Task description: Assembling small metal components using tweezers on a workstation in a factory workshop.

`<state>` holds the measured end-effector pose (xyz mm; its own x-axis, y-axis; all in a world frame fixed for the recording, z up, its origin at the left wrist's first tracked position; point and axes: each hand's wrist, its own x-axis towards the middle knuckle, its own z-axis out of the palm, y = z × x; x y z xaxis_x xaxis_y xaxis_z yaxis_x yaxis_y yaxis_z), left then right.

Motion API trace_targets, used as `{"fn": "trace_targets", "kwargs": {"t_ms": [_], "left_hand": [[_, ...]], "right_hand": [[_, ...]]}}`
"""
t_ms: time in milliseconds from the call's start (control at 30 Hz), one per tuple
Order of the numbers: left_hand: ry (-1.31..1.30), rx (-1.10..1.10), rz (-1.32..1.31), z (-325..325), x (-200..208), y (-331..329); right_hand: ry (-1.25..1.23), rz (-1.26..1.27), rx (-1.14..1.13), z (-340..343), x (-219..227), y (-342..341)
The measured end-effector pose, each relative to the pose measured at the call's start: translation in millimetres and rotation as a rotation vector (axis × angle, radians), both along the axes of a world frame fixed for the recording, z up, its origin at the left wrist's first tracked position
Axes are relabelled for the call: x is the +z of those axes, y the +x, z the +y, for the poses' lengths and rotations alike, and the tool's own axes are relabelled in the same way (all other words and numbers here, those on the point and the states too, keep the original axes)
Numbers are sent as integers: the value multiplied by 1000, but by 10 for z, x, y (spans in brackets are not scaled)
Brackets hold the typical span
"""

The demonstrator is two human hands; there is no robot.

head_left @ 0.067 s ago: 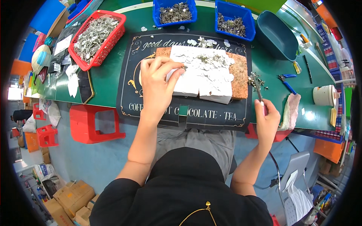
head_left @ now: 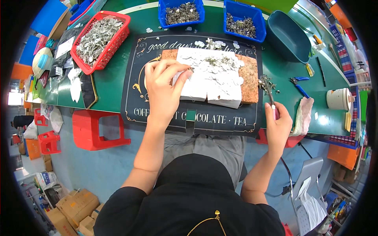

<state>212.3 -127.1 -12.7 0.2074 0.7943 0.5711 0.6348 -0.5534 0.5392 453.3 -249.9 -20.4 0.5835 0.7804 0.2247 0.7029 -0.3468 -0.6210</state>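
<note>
My left hand (head_left: 162, 80) is over the left part of a white block (head_left: 224, 98), thumb and forefinger pinching a small metal piece (head_left: 191, 69). Thin white pieces (head_left: 220, 78) cover the block's top, with small dark metal parts (head_left: 217, 61) among them at the far side. To the right, my right hand (head_left: 279, 125) grips tweezers (head_left: 270, 94) that have a pink part at the grip. Their tips reach a little pile of metal parts (head_left: 265, 82) on the green table. Orange-brown bricks (head_left: 249, 78) show at both ends of the white block.
A dark printed mat (head_left: 138, 98) lies under the blocks. Behind are a red basket (head_left: 103, 65) of metal pieces, a blue bin (head_left: 167, 24), another blue bin (head_left: 252, 37) and a teal tub (head_left: 289, 39). Blue-handled pliers (head_left: 302, 89), a cloth (head_left: 303, 116) and a white pot (head_left: 338, 100) sit rightward.
</note>
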Motion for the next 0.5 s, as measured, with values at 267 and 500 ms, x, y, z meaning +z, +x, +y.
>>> {"fn": "trace_targets", "kwargs": {"t_ms": [267, 500], "left_hand": [[271, -26, -204, -223, 19, 185], [320, -39, -180, -338, 43, 232]], "right_hand": [[210, 225, 221, -13, 196, -530], [162, 461, 423, 12, 209, -804]]}}
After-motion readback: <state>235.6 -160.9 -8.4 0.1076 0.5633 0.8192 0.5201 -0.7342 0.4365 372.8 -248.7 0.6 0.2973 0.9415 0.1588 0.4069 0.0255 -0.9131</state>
